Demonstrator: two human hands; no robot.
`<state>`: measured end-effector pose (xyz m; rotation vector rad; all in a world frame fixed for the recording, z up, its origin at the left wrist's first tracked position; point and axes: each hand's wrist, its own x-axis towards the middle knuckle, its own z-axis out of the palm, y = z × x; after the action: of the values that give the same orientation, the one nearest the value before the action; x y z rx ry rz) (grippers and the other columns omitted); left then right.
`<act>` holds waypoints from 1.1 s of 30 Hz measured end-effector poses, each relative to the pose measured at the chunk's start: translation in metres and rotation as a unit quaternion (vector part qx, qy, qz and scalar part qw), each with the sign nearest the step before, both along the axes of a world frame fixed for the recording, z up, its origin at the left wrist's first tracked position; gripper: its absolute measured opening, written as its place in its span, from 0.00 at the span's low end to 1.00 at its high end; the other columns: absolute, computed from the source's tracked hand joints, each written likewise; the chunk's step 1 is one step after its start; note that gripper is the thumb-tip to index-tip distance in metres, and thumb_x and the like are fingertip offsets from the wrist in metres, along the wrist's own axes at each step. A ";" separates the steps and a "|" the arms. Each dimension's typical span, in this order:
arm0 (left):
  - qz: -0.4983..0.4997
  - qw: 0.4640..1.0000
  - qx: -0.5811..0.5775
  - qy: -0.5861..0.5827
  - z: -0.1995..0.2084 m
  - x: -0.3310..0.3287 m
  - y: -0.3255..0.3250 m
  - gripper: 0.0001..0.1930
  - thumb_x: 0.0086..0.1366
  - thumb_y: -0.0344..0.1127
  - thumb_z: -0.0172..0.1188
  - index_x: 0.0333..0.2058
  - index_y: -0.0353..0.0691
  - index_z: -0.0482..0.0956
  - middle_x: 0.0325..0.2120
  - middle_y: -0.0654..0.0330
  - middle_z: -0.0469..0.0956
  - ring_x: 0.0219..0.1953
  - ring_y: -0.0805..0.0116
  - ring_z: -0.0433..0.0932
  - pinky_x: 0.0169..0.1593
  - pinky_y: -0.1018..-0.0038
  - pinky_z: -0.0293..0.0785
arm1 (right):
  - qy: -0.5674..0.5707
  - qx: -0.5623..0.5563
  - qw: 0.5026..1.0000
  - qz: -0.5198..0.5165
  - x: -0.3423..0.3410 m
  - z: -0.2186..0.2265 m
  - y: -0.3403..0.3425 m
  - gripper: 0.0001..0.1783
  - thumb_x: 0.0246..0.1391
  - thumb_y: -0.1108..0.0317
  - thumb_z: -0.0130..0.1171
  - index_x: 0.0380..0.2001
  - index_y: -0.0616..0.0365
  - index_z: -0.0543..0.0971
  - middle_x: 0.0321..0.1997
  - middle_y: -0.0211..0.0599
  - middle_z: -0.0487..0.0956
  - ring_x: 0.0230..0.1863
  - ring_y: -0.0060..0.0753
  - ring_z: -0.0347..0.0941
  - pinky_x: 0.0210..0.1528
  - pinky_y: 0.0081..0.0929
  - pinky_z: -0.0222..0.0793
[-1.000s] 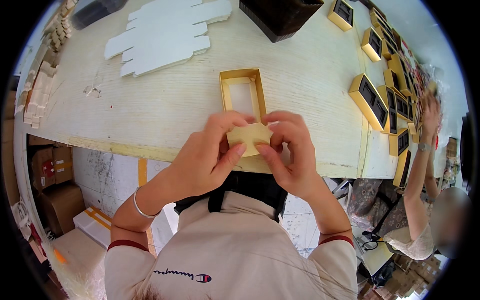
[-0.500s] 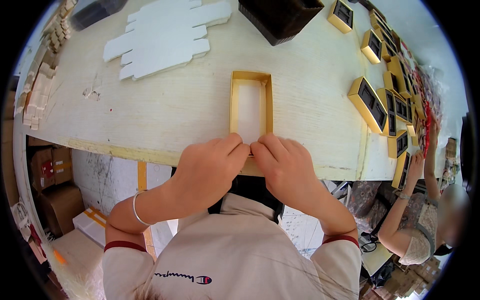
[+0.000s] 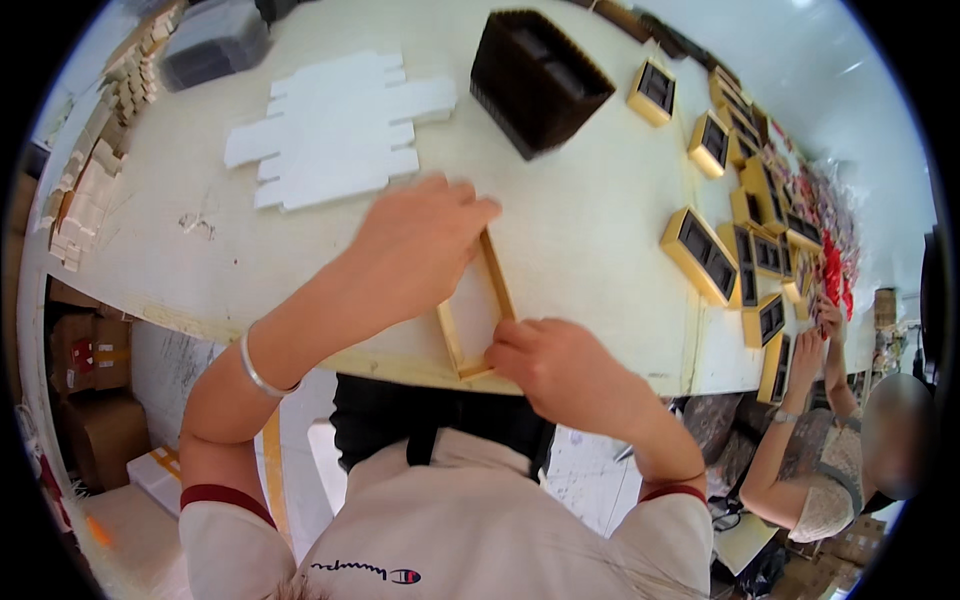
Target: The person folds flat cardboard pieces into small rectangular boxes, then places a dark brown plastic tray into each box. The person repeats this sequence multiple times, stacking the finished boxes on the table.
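Note:
A shallow gold cardboard box (image 3: 498, 275) with a white inside lies tilted near the front edge of the table, its open side up. My left hand (image 3: 425, 235) is over its far end, fingers bent down at the far right corner and a little blurred. That hand and forearm hide the far wall and much of the left wall. Lower down, my right hand (image 3: 550, 365) pinches the right wall close to the near corner.
Flat white die-cut card blanks (image 3: 335, 130) are stacked at the far left. Beyond the box stands a dark brown stack of plastic inserts (image 3: 535, 85). Several gold boxes with black inserts (image 3: 705, 255) line the right side, where a co-worker's hands (image 3: 815, 345) work. A grey bin (image 3: 215, 45) sits far left.
My left hand has moved from the box's near edge to its far end. My right hand has shifted to the near right corner. The box has turned and come nearer.

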<state>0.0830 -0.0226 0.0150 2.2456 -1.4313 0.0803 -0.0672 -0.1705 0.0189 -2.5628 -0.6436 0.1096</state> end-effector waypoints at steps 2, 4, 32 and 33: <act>-0.042 0.995 0.074 0.054 -0.005 0.015 -0.010 0.07 0.51 0.24 0.59 0.31 0.40 0.78 0.30 0.56 0.75 0.35 0.52 0.75 0.39 0.61 0.71 | 0.015 -0.008 1.000 0.012 0.000 0.001 0.000 0.10 0.38 0.80 0.58 0.28 0.60 0.72 0.33 0.39 0.70 0.32 0.44 0.73 0.33 0.36 0.70; -0.076 0.984 0.132 0.092 0.001 0.023 -0.017 0.06 0.51 0.23 0.58 0.29 0.40 0.76 0.30 0.55 0.75 0.34 0.51 0.75 0.38 0.61 0.71 | 0.056 -0.029 0.998 0.014 0.001 0.005 0.000 0.09 0.44 0.77 0.60 0.32 0.59 0.74 0.33 0.38 0.71 0.35 0.44 0.73 0.34 0.37 0.70; -0.021 0.973 -0.209 -0.090 0.057 -0.026 0.046 0.40 0.44 0.31 0.72 0.59 0.49 0.67 0.56 0.57 0.68 0.44 0.60 0.74 0.47 0.69 0.73 | 0.076 0.643 0.728 -0.226 0.008 0.083 -0.043 0.12 0.59 0.62 0.55 0.37 0.60 0.74 0.34 0.28 0.76 0.35 0.22 0.72 0.41 0.24 0.69; -0.062 0.978 -0.177 -0.097 0.060 -0.031 0.044 0.39 0.44 0.31 0.73 0.58 0.48 0.69 0.55 0.57 0.69 0.44 0.61 0.75 0.45 0.71 0.74 | 0.137 0.647 0.719 -0.212 -0.007 0.066 -0.052 0.14 0.61 0.60 0.53 0.41 0.60 0.74 0.37 0.31 0.77 0.38 0.24 0.74 0.41 0.26 0.70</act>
<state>0.0519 0.0217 0.0752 1.8957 -1.5151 0.4857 -0.0738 -0.2223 0.0854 -1.1926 0.0796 -0.0997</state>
